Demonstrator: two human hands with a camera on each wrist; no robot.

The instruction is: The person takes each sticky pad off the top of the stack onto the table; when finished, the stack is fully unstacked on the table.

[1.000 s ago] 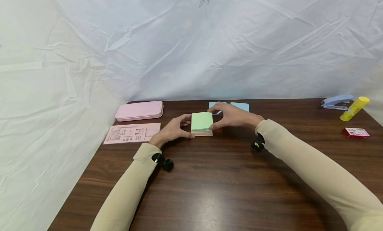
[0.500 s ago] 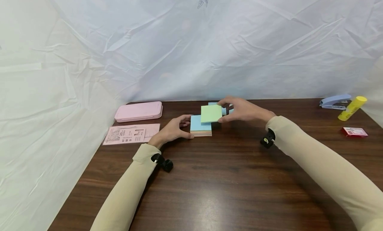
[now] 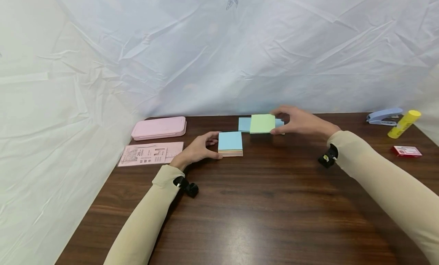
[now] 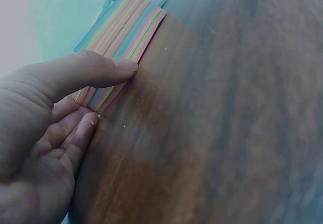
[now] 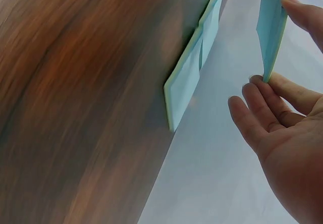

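A person in beige sleeves sits at a dark wooden counter (image 3: 260, 204) backed by a wrinkled white sheet. The left hand (image 3: 197, 150) rests on the counter and grips a stack of coloured notes (image 3: 230, 143), thumb curled along its near side and fingers on its left side. The stack lies near the middle of the counter, toward the far edge, with a blue sheet on top. In the left wrist view the stack's edge shows stripes of pink, yellow, green and blue.

The right hand (image 3: 302, 122) is lifted above the counter, pinching a single green note (image 3: 262, 124) by its right edge between thumb and fingertips. The green note is held flat, just beyond and to the right of the stack, not touching it. Under it, two blue notes (image 3: 244, 124) lie flat by the far edge.

At the far left corner sit a pink case (image 3: 159, 127) and, just in front of it, a pink printed card (image 3: 151, 153). At the far right corner lie a blue stapler (image 3: 384, 116) and a yellow glue stick (image 3: 404, 124), with a small red box (image 3: 407, 151) nearer the right edge.
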